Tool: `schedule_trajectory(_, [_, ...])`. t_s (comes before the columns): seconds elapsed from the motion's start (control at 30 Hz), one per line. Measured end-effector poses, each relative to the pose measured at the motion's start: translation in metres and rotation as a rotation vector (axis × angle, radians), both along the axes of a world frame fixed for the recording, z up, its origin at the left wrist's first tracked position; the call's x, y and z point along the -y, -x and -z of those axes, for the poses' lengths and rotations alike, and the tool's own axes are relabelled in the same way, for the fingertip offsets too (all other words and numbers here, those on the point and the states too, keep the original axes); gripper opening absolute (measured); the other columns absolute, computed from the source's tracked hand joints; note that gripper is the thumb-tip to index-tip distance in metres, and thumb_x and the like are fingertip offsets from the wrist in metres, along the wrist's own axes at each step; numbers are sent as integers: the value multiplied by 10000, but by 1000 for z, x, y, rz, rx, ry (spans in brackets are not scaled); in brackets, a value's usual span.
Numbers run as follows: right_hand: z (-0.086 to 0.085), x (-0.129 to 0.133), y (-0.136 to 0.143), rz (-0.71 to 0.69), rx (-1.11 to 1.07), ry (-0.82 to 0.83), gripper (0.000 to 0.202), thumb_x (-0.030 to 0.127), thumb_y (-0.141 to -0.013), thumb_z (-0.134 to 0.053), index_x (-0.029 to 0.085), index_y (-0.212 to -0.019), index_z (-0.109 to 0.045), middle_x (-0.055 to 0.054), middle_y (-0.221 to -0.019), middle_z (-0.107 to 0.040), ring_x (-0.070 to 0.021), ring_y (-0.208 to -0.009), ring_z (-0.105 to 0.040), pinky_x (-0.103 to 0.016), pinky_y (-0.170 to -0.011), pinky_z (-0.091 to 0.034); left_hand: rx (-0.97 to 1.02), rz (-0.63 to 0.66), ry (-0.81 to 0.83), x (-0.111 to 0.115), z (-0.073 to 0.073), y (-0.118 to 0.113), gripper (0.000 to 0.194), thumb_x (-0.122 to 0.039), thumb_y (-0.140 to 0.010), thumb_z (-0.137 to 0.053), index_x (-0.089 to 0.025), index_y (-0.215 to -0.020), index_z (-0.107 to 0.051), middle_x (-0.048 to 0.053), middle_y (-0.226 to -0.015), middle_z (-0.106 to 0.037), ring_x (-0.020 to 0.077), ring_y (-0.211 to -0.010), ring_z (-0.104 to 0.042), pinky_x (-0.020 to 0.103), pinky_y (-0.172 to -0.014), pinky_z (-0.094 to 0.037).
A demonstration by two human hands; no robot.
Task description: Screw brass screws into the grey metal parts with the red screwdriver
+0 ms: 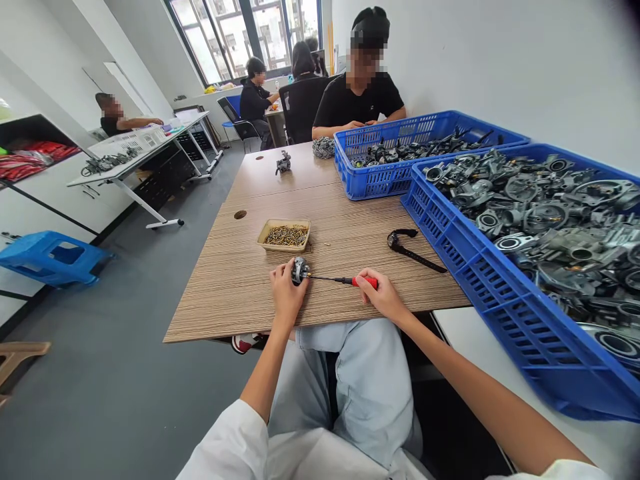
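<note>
A small grey metal carburetor body is gripped in my left hand, just above the wooden table or resting on it; I cannot tell which. My right hand is closed around the red handle of a screwdriver. The long thin shaft points left, and its tip meets the side of the carburetor body beside a small brass-coloured spot. Right behind my left hand stands a beige tray full of small brass-coloured and dark parts. One loose small brass piece lies right of the tray.
A black wristwatch lies to the right. Two blue crates of metal parts line the right side. Farther back are another carburetor and a coiled metallic bundle. A co-worker sits across the table.
</note>
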State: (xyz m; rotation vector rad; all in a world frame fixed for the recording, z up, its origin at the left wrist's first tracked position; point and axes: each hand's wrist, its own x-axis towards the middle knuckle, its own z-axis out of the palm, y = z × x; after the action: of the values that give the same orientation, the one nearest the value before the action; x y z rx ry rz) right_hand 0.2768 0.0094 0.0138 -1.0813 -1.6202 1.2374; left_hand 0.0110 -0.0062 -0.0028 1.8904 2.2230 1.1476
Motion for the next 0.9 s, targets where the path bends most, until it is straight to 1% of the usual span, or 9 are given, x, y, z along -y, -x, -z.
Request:
schedule_trajectory(0.3, [1, -1, 0, -13, 15, -16, 331, 527, -1010, -569, 228, -870, -590, 46, -554, -577, -149, -529, -520, -287, -606, -439, -2, 1, -9, 0, 1, 0, 525, -285, -867, -698, -224, -1381, -610, 125, -1240, -637, 341, -1172, -512, 472, -1029, -462])
schedule_trajectory(0.63, [5, -2, 0, 2, 16, -24, 336, 543, -1004, -568, 235, -871, -588, 44, -560, -580, -157, -536, -530, -289, -607, -441, -9, 5, -23, -1, 3, 1, 519, -280, -865, -703, -228, -1373, -611, 121, -1235, -640, 336, -1167, -514, 471, -1022, -466])
schedule_trajectory(0.9, [5, -2, 0, -2, 14, -20, 346, 554, -1006, -563, 239, -864, -573, 42, -564, -581, -160, -536, -533, -292, -606, -448, -24, 0, -17, 0, 3, 1, 503, -309, -879, -694, -228, -1369, -617, 126, -1240, -637, 342, -1162, -515, 484, -1037, -462])
